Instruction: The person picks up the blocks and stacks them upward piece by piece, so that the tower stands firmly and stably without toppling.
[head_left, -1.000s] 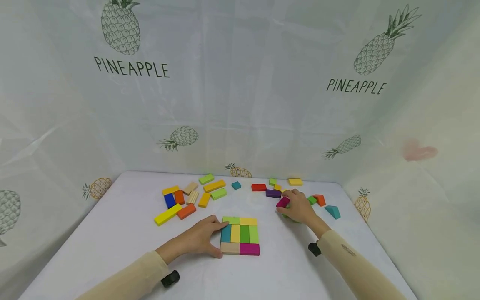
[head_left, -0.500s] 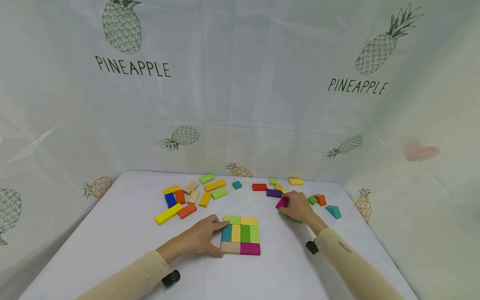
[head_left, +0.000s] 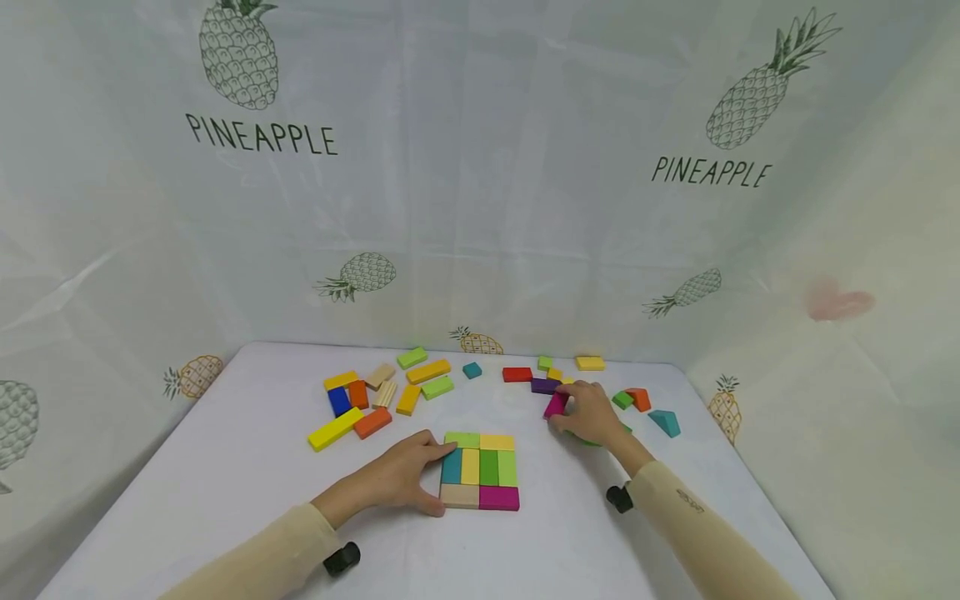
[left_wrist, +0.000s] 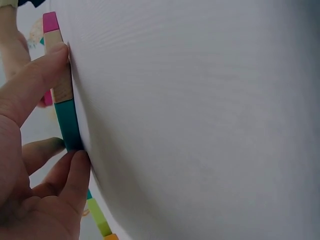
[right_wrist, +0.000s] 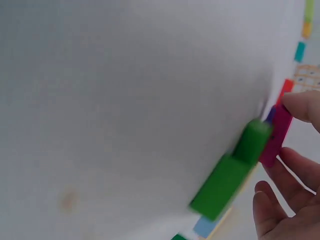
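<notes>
A pineapple-print cloth (head_left: 480,208), cut off above, hangs behind the white tabletop (head_left: 225,483). Two beige sleeves (head_left: 262,554) run out of view below. The left hand (head_left: 397,475) is spread, thumb and fingertips touching the left side of a flat square of blocks (head_left: 480,472). The right hand (head_left: 592,415) pinches a magenta block (head_left: 555,406) farther back, to the right, and partly hides green blocks (right_wrist: 221,187), blurred in the right wrist view.

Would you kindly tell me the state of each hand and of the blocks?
Left hand: touching the square's left side
Right hand: pinching a magenta block
Magenta block: held; whether lifted, unclear
Square: eight blocks, side by side
Loose blocks: scattered on the table
</notes>
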